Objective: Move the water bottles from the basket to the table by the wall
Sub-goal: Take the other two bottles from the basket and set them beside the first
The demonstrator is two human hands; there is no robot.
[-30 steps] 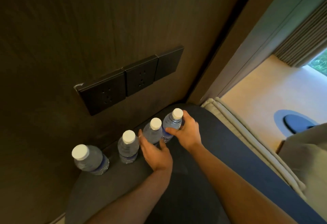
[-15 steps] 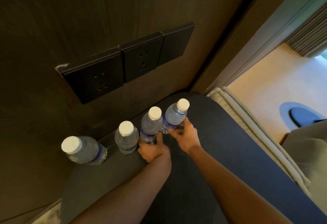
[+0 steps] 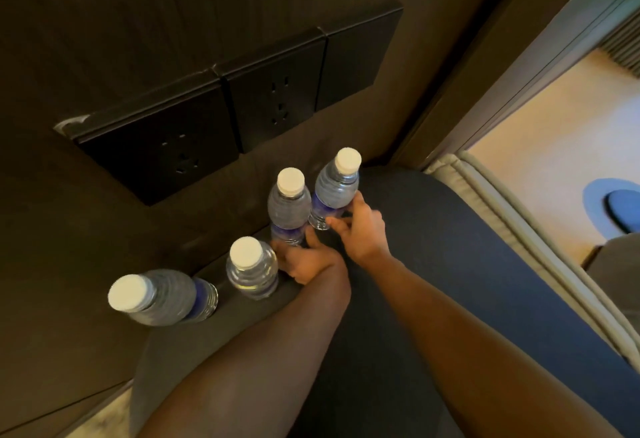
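Observation:
Several clear water bottles with white caps and blue labels stand in a row on the dark round table against the wall. My left hand grips the base of the third bottle. My right hand holds the lower part of the fourth bottle, the rightmost one. Left of my hands stand the second bottle and the first bottle, both untouched. No basket is in view.
A dark wood wall with black socket plates rises right behind the bottles. A grey padded edge runs along the table's right side. Beyond it is a beige floor with a blue round object.
Both hands slid down from the bottles' upper parts to their bases, and the two bottles now stand closer to the wall. The camera moved nearer.

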